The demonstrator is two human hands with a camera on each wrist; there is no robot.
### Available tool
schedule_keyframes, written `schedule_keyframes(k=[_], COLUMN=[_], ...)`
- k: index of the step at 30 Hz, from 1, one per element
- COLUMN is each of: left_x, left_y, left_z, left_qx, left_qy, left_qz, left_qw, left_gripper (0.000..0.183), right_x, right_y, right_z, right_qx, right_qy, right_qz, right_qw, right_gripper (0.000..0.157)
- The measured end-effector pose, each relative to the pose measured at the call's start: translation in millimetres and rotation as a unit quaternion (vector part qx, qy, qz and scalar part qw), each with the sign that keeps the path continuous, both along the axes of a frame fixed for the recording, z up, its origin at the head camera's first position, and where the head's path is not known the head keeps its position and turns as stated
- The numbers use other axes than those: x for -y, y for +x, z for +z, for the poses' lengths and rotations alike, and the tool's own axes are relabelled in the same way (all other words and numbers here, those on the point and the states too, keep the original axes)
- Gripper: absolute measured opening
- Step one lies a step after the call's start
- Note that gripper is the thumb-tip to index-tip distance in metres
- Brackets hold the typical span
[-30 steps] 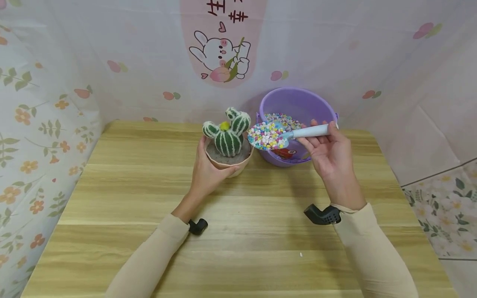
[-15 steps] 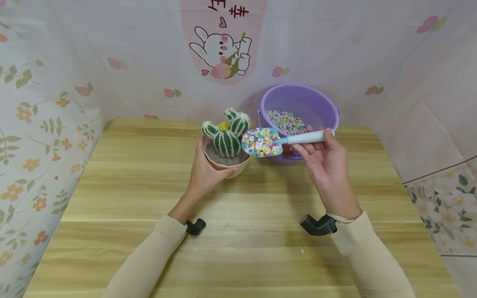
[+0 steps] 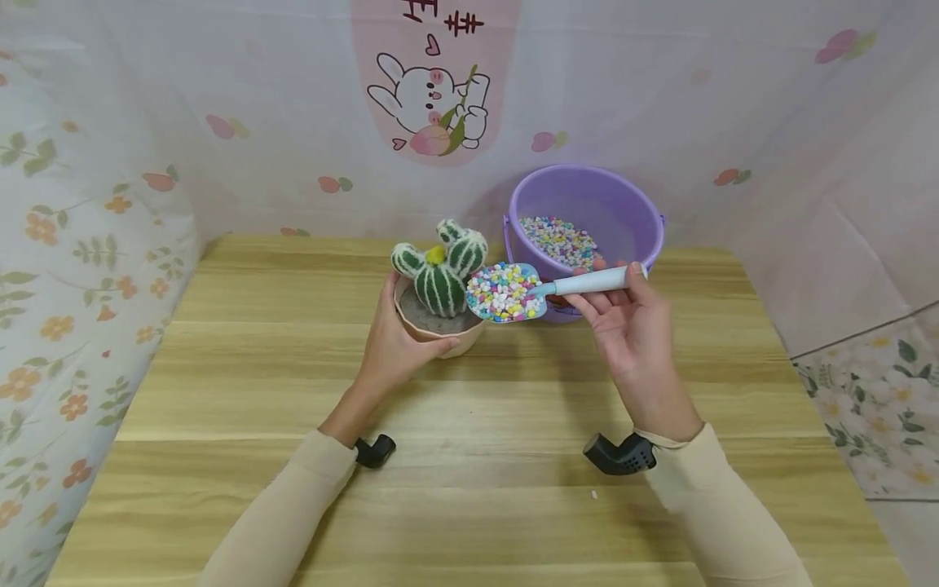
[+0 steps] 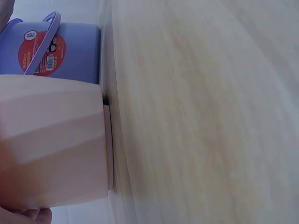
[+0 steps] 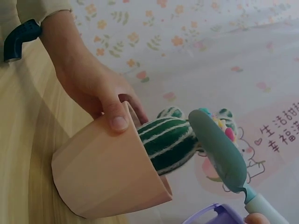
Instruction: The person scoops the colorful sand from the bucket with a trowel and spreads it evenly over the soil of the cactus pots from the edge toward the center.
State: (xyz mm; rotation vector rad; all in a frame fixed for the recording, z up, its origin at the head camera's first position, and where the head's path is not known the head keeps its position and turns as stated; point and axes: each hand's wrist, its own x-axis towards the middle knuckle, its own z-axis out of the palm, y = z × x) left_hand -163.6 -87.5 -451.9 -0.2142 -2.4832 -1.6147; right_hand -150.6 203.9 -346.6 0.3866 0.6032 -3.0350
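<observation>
In the head view my left hand (image 3: 394,346) grips a peach flowerpot (image 3: 469,337) from its left side, thumb across the front of the rim. A knitted-looking green cactus (image 3: 440,291) with white stripes and a yellow tuft stands in the grey filling. With fingers and thumb, my right hand (image 3: 637,330) holds the pale handle of a small blue garden trowel (image 3: 590,282). Heaped on its blade are multicoloured pebbles (image 3: 504,291). The blade is level, at the pot's right rim and close beside the cactus; the right wrist view shows its underside (image 5: 219,149).
Behind the trowel stands a purple bucket (image 3: 619,214), with more coloured pebbles (image 3: 561,240) inside. One small white pebble (image 3: 594,494) lies on the wooden table (image 3: 484,456). A printed cloth (image 3: 279,122) hangs close behind the table.
The loaded trowel has moved left and slightly down, from in front of the bucket to the pot's right rim. My left hand keeps its grip on the pot.
</observation>
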Motion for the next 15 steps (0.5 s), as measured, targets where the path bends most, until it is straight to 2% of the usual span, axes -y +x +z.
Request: schedule_keyframes(k=[15], left_x=[18], left_y=[3.7], left_z=[0.2], left_qx=[0.005], left_qy=[0.007], left_qz=[-0.038], left_qw=[0.9992], left_gripper=[0.127], right_x=[16], right_y=[2.8], right_z=[-6.4], right_qx=[-0.019], right_qy=[0.017], right_qz=[0.007], right_qw=[1.0], right_gripper=[0.016])
